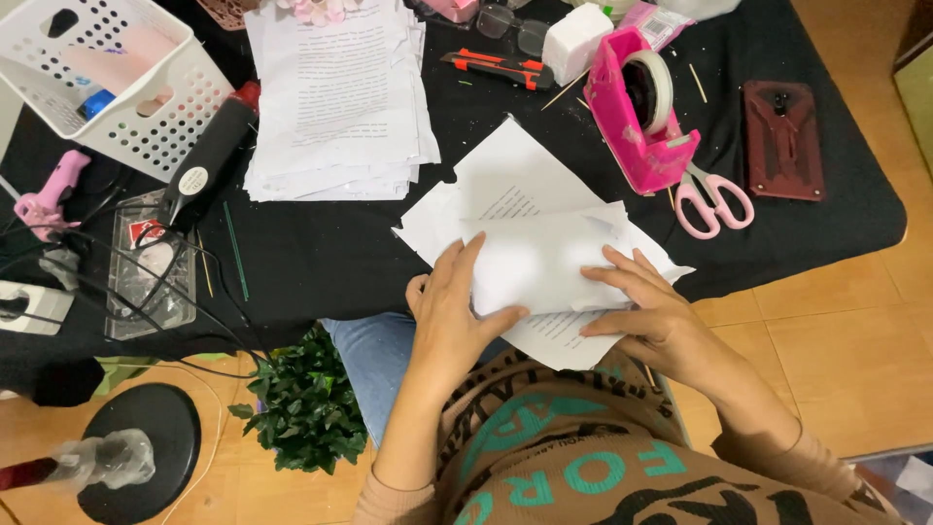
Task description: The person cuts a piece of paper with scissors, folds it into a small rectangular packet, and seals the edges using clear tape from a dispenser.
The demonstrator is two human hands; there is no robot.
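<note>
Basket & glasses cut off by edge.

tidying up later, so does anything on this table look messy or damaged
The white sheets under both hands are creased with ragged, torn-looking edges, and overhang the table edge. Thin sticks and small scraps lie scattered over the black tablecloth.

Home craft corner: tape dispenser, scissors, glue gun, tiled floor.
</note>
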